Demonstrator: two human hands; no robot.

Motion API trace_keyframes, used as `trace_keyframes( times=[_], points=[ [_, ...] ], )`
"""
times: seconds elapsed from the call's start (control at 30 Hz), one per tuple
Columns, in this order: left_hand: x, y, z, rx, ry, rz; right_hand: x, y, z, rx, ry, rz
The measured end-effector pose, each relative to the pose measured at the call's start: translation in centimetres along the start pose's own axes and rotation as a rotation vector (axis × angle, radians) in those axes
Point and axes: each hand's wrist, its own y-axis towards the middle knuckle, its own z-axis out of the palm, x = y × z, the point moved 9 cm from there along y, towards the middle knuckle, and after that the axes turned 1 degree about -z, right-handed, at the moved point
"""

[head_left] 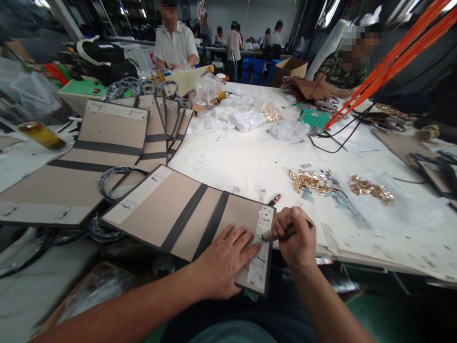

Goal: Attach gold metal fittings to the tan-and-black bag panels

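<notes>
Pressing beige-lined panel [198,221] with spread-fingered left hand [226,259]; clenching hand tool [268,236] in curled-fingered right hand [296,236]. Probably handling light, stiff; suiting edge grip.

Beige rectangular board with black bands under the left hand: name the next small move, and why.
Probably press the grey tapered tool lightly on the long white strip: the right hand holds its tip there, and the left hand lies spread on the board.
</notes>
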Motion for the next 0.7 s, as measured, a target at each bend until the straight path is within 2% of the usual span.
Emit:
trace_keyframes(
  times=[0.4,0.7],
  points=[
    [0.2,0.4,1.3,0.002,-0.009,0.046,-0.8,0.1,-0.8,-0.037,0.079,0.069],
    [0.1,0.1,0.7,0.057,-0.024,0.083,-0.7,0.2,-1.4,-0.066,0.066,0.106]
  ],
)
